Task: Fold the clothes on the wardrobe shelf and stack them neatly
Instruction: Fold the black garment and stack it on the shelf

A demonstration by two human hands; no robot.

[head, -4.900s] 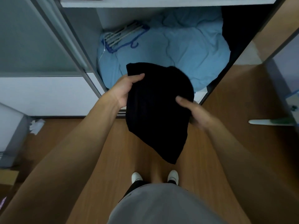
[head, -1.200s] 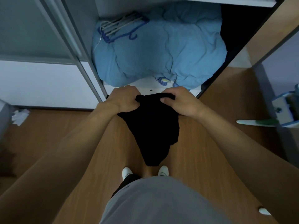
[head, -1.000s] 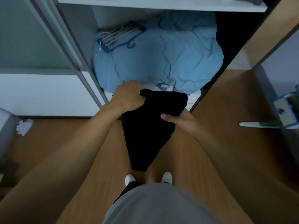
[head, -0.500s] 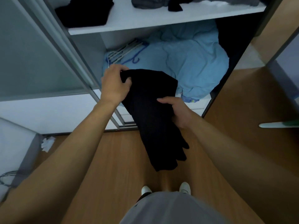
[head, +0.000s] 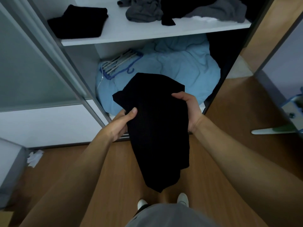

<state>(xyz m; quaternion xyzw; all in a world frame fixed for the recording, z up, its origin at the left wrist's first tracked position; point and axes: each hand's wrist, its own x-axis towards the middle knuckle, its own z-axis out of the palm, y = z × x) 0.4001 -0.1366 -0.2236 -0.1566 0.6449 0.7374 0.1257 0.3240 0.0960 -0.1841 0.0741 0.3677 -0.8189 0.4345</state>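
Head view: our left hand (head: 120, 124) pinches the left edge of the black garment (head: 157, 128), thumb on top; our right hand (head: 189, 109) curls round its right edge. Half a second ago the left gripped a top corner higher up and the right sat mid-cloth. The garment hangs in the air before the wardrobe, narrowed but not compact. We judge one more fold is needed before it joins the folded black pile (head: 78, 22) on the shelf (head: 139, 32), where a grey heap (head: 144, 12) lies unfolded.
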